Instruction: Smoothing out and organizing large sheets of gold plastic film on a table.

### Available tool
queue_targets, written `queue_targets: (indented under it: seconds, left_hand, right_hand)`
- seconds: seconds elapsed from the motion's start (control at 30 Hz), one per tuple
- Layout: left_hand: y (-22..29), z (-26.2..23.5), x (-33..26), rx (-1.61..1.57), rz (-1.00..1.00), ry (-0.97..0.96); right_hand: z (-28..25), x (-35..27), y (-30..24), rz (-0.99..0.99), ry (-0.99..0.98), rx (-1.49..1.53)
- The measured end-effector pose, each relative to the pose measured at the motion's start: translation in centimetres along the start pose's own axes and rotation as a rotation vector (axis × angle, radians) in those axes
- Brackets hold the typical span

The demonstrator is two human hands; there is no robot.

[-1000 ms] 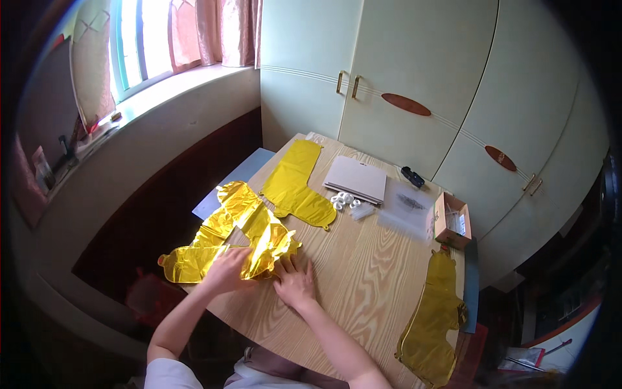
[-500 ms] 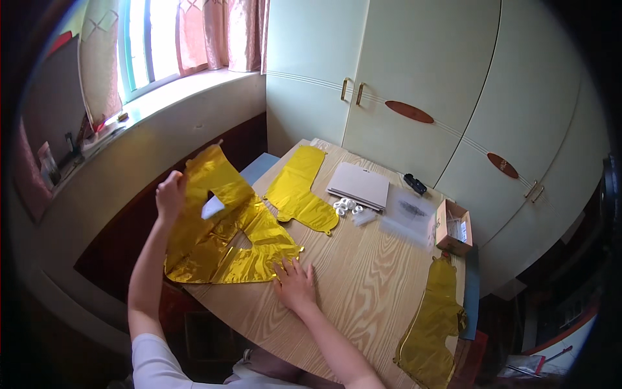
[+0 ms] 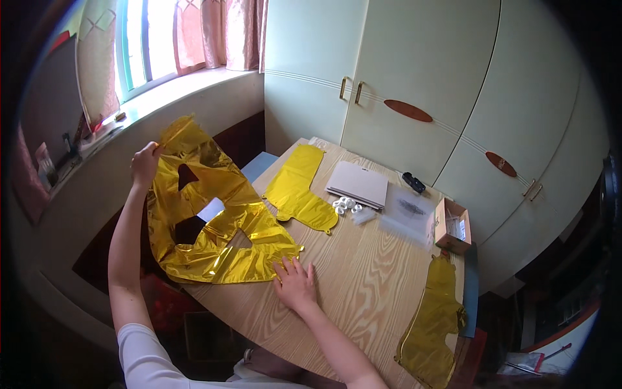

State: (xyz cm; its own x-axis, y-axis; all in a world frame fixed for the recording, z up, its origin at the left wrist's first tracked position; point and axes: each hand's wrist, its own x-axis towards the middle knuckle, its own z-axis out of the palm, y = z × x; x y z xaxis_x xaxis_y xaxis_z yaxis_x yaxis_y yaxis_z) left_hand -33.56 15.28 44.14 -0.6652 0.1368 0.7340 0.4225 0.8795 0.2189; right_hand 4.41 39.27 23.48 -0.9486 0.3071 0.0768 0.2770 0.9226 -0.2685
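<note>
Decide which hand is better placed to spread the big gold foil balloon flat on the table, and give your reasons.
Left. The left hand pinches the gold foil balloon by its raised top edge, so it controls the sheet. The right hand lies flat at the lower corner on the table, anchoring.

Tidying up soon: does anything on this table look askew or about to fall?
Yes. The gold foil balloon at the table's right end hangs over the edge. The left hand lifts another gold foil balloon half off the table.

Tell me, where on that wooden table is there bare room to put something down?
Bare wood lies between the right hand and the gold foil piece at the right edge, below the clear plastic bag. The far end is crowded: L-shaped foil balloon, grey card, small box.
</note>
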Motion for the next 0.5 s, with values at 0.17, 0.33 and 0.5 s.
queue_targets:
  seconds: [0.17,0.33,0.5]
  left_hand:
    - [-2.8,-1.2,2.4,0.017,-0.027,0.001]
    - [-9.6,-2.9,4.7,0.085,-0.080,0.231]
    - [-10.5,-6.3,6.8,0.109,-0.257,0.167]
  right_hand:
    - [0.0,-0.1,0.0,0.011,-0.014,-0.003]
    - [0.0,0.1,-0.4,0.002,-0.027,0.006]
    - [-0.2,-0.2,0.3,0.029,-0.010,-0.030]
